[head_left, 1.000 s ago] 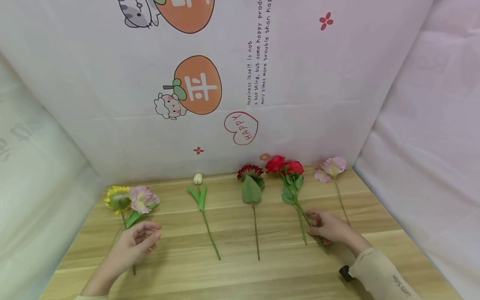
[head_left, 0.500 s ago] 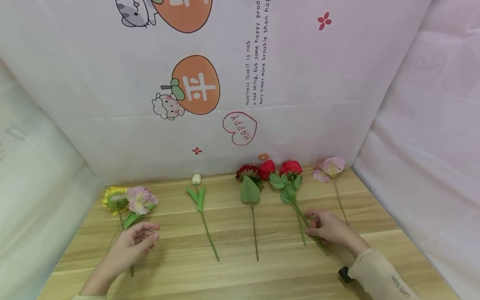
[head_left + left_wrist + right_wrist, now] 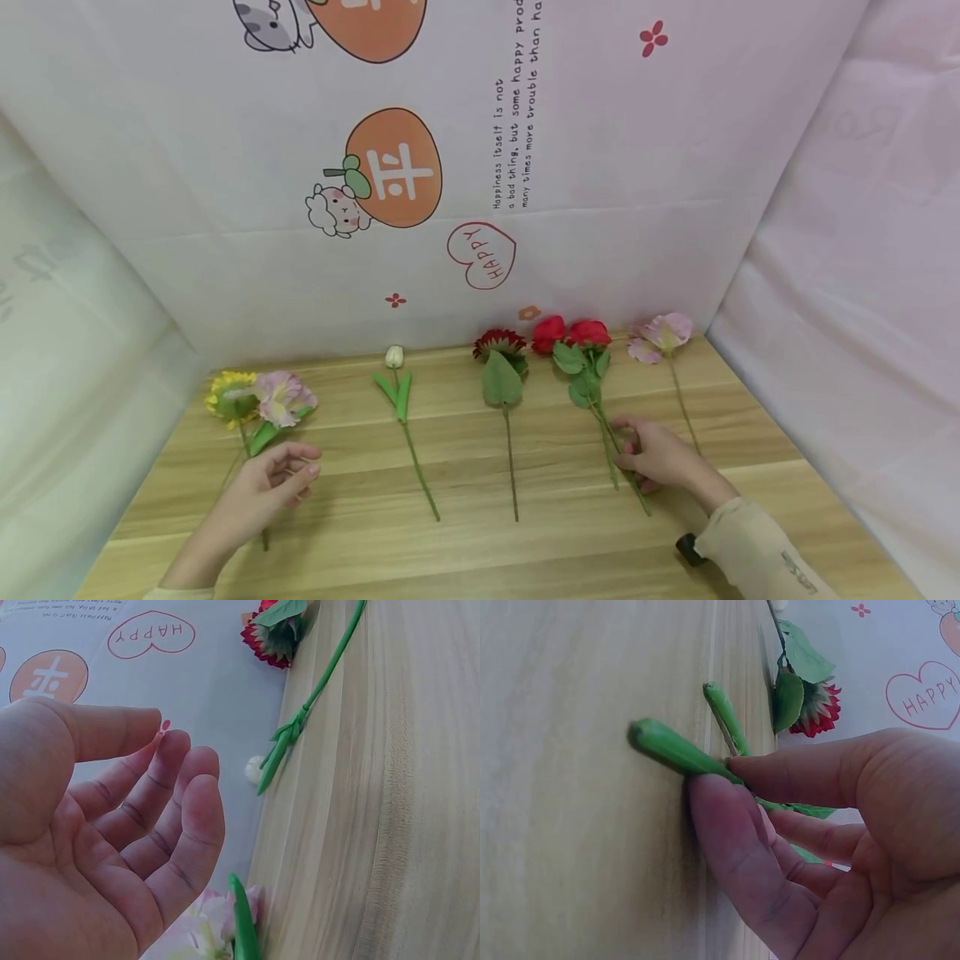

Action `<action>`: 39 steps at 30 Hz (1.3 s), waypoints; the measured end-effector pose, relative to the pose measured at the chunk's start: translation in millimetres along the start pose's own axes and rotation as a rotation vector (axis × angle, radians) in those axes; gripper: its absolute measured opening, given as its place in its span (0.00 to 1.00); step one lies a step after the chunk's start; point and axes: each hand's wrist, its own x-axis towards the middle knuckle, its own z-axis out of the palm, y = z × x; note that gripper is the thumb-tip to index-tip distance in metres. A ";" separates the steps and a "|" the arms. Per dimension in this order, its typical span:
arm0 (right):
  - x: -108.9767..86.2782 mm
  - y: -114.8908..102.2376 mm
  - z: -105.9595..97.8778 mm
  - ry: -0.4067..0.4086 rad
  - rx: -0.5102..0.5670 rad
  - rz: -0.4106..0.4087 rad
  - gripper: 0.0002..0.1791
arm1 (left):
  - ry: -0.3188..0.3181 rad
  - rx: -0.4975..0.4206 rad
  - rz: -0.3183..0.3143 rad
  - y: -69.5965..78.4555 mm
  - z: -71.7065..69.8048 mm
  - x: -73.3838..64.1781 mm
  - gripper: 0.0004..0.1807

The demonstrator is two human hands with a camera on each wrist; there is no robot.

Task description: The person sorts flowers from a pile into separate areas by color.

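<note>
Wooden table (image 3: 360, 554) is meeting a white printed cloth (image 3: 600, 167) at the back — more white cloth is hanging either side. My right hand (image 3: 656, 457) is pinching one green stem (image 3: 676, 751) of two red roses (image 3: 590, 333), blooms lying between a dark red flower (image 3: 500, 343) and a pink flower (image 3: 666, 333). My left hand (image 3: 262, 492) is hovering — fingers loosely curved — near a yellow flower (image 3: 228, 397). Left wrist view is showing the palm, which the head view is mostly hiding.
</note>
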 end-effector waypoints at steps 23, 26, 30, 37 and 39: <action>-1.8 -1.1 -2.8 0.051 0.028 0.015 0.27 | 0.011 0.007 0.019 -3.3 -6.5 -2.5 0.17; -2.2 -3.1 -3.2 0.047 0.062 -0.014 0.26 | 0.013 0.014 0.011 -2.7 -10.6 -2.9 0.18; -1.6 -4.4 -5.3 0.022 0.109 -0.079 0.27 | 0.006 0.034 0.022 -2.7 -18.3 -3.0 0.18; -0.1 -3.8 -8.0 -0.007 0.167 -0.174 0.26 | 0.010 0.086 0.029 -5.8 -36.6 -1.4 0.17; 0.5 -3.7 -8.4 -0.012 0.175 -0.205 0.25 | 0.015 0.116 0.021 -7.9 -42.3 -0.4 0.17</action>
